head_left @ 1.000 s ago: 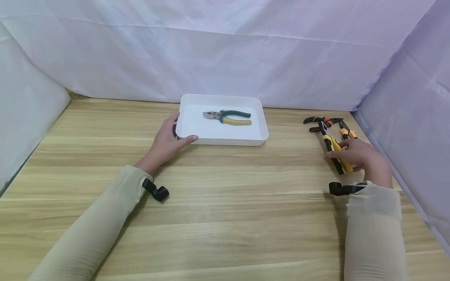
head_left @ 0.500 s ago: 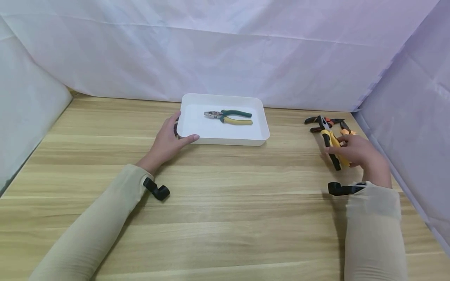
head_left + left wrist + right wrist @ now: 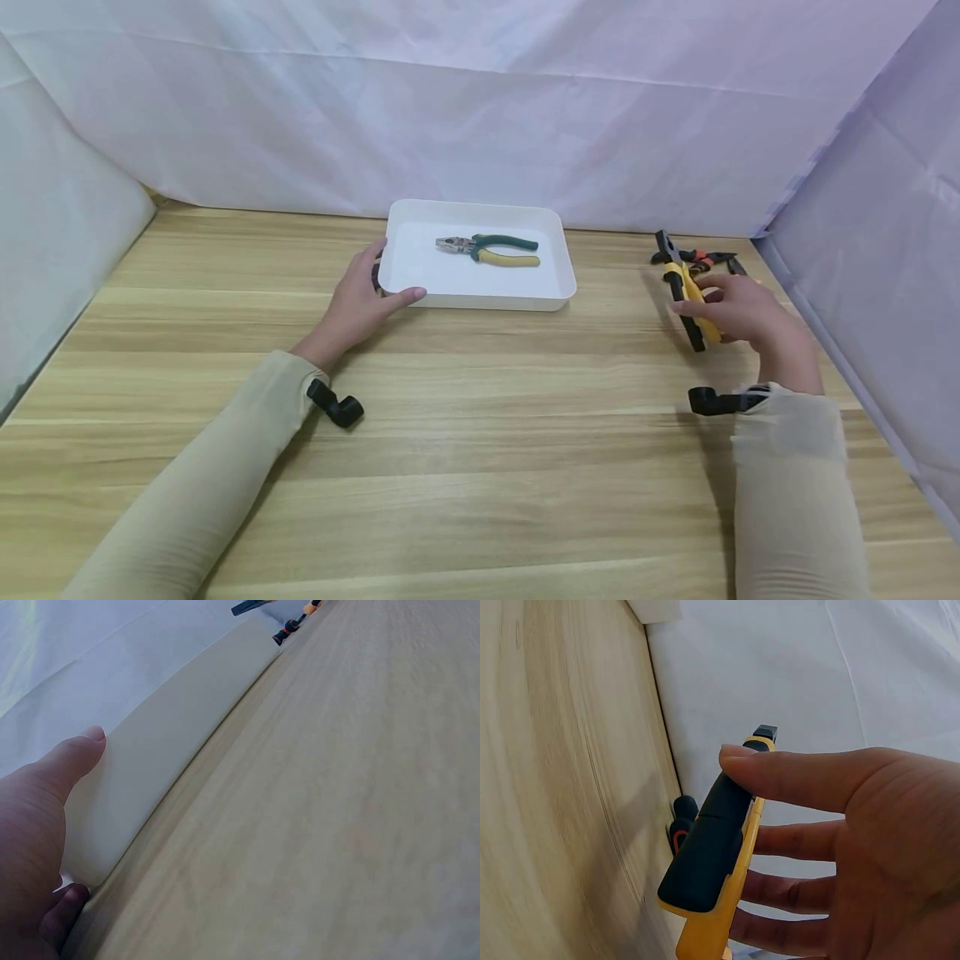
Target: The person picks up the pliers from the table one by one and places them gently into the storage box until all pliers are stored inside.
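Note:
My right hand (image 3: 742, 312) pinches a pair of pliers (image 3: 686, 296) with yellow and black handles between thumb and fingers, raised off the table with its dark nose pointing away. In the right wrist view the thumb presses the black grip of the pliers (image 3: 712, 840). My left hand (image 3: 356, 304) holds the near left corner of a white tray (image 3: 495, 302), thumb on its front wall and fingers along its left side. Inside the tray lie pliers (image 3: 487, 250) with one green and one yellow handle.
Under and behind the held pliers, pliers with black and orange handles (image 3: 705, 261) lie on the wooden table (image 3: 525, 433). Beside them shows the dark nose of another tool (image 3: 736, 266), partly hidden by my right hand. White cloth walls (image 3: 480, 125) stand at the back and sides.
My right hand has lifted the yellow and black pliers from the table and carried them left and slightly away. The left hand and the tray stay in place.

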The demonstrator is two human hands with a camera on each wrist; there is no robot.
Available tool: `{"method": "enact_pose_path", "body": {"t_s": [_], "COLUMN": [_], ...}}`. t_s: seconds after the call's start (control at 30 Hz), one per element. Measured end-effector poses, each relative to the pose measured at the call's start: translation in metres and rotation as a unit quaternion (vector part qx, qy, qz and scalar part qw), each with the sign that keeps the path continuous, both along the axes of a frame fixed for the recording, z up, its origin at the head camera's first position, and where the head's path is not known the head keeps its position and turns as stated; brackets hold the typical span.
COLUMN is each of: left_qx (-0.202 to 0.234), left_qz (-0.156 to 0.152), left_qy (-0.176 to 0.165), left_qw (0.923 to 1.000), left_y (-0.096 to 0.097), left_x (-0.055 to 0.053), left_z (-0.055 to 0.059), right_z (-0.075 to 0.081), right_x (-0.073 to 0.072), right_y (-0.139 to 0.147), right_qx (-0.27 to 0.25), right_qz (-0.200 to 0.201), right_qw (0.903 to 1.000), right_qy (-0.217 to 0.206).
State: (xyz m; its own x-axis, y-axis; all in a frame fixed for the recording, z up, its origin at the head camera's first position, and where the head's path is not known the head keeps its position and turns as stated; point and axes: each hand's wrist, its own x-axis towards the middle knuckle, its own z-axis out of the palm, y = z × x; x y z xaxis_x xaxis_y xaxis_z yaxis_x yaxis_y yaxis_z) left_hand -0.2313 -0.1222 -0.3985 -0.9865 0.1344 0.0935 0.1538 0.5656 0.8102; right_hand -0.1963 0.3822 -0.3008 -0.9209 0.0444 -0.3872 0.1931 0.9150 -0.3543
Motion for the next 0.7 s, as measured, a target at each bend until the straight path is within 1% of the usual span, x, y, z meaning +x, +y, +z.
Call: {"method": "enact_pose_path", "body": {"t_s": [0.23, 0.6, 0.7], "left_qx": [0.001, 0.008, 0.008], "left_qz": [0.0, -0.002, -0.002], "left_qy": [-0.002, -0.001, -0.002], "left_qw": [1.0, 1.0, 1.0], "left_y": [0.0, 0.001, 0.001], "left_x": [0.0, 0.0, 0.0], "left_z": [0.0, -0.001, -0.001], "right_z": [0.001, 0.003, 0.002], "right_x": [-0.002, -0.001, -0.001], "right_y": [-0.011, -0.022, -0.025], "right_qx": [-0.014, -0.054, -0.058], "right_qz": [-0.012, -0.016, -0.014], "right_qw": [0.9998, 0.9978, 0.9973], "right_qy": [0.012, 0.035, 0.044]}}
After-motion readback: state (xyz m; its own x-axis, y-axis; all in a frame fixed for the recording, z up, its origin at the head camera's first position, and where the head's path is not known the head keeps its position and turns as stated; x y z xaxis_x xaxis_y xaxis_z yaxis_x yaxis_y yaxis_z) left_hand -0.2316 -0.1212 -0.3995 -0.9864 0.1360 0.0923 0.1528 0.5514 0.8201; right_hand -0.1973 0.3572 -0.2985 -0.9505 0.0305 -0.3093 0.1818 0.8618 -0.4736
